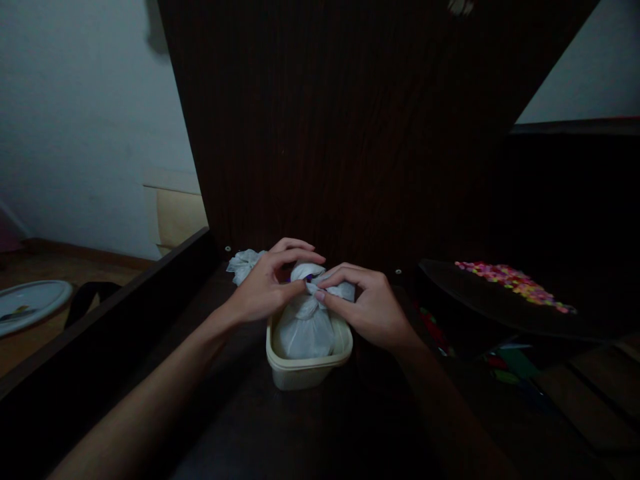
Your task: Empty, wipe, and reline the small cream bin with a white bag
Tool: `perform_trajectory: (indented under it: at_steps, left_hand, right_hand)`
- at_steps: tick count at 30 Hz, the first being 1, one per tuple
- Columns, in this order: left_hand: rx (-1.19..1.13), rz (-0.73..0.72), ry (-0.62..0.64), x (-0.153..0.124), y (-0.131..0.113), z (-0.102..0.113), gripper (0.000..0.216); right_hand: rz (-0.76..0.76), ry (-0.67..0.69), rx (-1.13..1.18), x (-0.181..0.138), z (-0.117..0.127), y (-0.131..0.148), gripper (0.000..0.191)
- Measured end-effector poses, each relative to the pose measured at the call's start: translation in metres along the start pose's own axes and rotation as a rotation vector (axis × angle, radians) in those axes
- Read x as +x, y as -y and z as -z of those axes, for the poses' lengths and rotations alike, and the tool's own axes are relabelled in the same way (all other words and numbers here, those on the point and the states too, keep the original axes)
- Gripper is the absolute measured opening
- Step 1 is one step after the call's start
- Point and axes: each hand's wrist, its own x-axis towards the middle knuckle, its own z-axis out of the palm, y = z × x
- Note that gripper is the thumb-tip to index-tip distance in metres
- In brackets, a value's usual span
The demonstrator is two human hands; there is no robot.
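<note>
A white plastic bag (305, 330), tied at the top, stands inside a small cream plastic tub (307, 370) on a dark wooden surface. My left hand (265, 283) pinches the bag's knot from the left, fingers closed. My right hand (367, 300) grips the same knot from the right, fingers curled over it. Something purple shows at the knot between my fingers. A second crumpled white bag (243, 262) lies just behind my left hand.
A dark wooden panel (360, 120) rises right behind the tub. A dark tray (500, 303) with a strip of small colourful pieces (515, 283) sits at the right. A raised dark edge (110, 313) runs along the left; a white plate (30, 303) lies on the floor beyond.
</note>
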Motion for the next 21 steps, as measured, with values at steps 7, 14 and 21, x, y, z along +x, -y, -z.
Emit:
perform_trajectory:
  at_steps: [7,14,21]
  left_hand:
    - [0.066,0.119,0.143,0.000,-0.006,0.001,0.020]
    - [0.150,0.183,0.155,-0.004,-0.010,-0.005,0.038]
    - [0.149,0.180,0.248,-0.004,-0.008,-0.005,0.030]
  right_hand:
    - [0.028,-0.079,0.024,0.002,0.008,0.005,0.003]
    - [0.020,-0.213,0.072,0.003,0.010,0.007,0.006]
    - [-0.021,-0.303,0.062,0.006,0.020,0.000,0.010]
